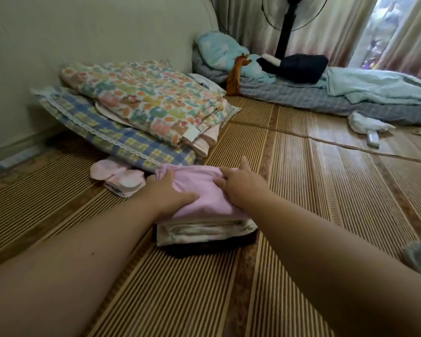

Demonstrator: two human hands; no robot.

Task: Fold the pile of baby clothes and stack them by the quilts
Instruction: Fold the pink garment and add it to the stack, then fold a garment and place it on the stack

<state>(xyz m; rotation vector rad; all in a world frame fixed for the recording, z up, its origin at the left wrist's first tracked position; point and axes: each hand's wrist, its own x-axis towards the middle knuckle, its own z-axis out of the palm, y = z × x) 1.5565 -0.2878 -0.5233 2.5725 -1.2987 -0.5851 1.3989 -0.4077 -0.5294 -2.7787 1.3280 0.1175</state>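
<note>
Arms: I see both bare to the frame edge, no sleeves.
Hands: left hand (170, 193) and right hand (241, 184) ungloved, ringless.

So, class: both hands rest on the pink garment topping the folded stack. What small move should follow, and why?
Probably smooth the pink garment flat: it is bunched under the left hand and right hand, and the stack already lies beside the quilts.

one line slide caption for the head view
Both hands press a pink garment onto a folded stack beside the quilts.
</note>
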